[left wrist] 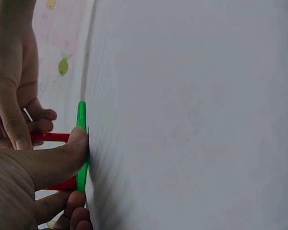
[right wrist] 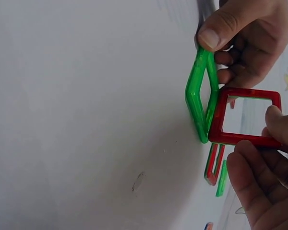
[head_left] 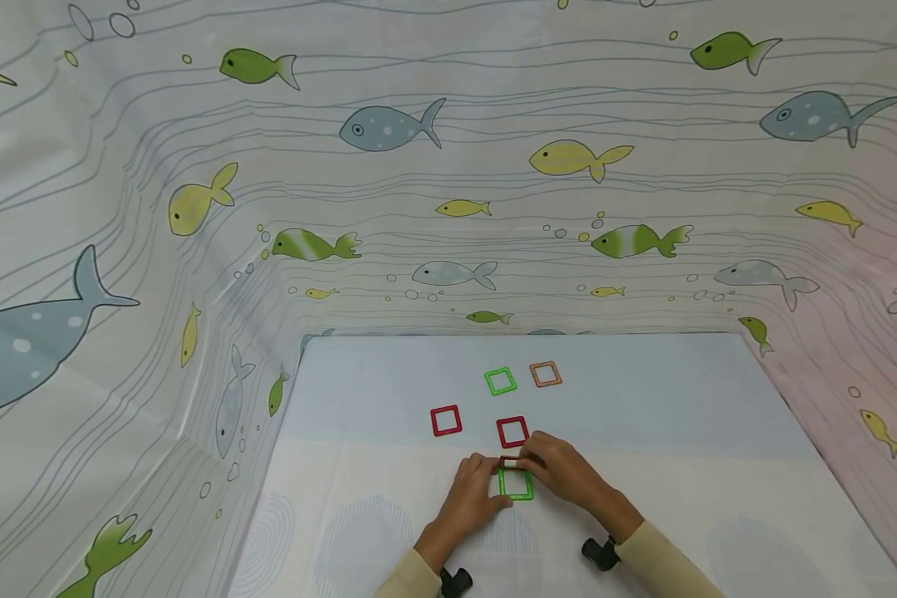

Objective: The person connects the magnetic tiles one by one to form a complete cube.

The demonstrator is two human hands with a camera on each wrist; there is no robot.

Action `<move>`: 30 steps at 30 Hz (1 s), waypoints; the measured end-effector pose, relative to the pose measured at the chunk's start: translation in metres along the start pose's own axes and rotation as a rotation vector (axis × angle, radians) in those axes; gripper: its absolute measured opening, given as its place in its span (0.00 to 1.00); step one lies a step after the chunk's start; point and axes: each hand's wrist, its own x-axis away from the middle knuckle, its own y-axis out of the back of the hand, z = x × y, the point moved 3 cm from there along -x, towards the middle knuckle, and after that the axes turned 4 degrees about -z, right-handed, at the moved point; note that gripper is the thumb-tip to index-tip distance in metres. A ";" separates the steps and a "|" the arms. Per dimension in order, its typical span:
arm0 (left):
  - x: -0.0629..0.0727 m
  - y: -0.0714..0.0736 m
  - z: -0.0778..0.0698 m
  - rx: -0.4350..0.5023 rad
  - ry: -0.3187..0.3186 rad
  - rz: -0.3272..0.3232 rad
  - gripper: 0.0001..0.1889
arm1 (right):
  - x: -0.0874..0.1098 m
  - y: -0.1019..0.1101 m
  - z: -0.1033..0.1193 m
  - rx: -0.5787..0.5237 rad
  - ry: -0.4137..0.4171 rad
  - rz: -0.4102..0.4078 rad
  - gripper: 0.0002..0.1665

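My left hand (head_left: 467, 498) holds a green square frame (head_left: 522, 497) that lies low on the table, its thumb over one side in the left wrist view. My right hand (head_left: 568, 475) pinches a red square frame (right wrist: 252, 92) by its outer side between thumb and fingers. That red square stands upright, its lower side right at the far side of the green one. From the left wrist, the green frame (left wrist: 81, 163) appears edge-on, and the left thumb and fingers hide part of the red frame (left wrist: 53, 137).
Farther back on the white table (head_left: 374, 374) lie two more red squares, one at the left (head_left: 446, 408) and one near my right fingers (head_left: 500, 433). Behind them are a green square (head_left: 501, 392) and an orange square (head_left: 546, 385). A fish-patterned curtain (head_left: 493, 183) surrounds the table.
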 end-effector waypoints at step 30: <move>0.000 0.004 0.000 0.025 0.010 0.033 0.29 | 0.005 -0.025 -0.023 -0.017 -0.168 0.102 0.08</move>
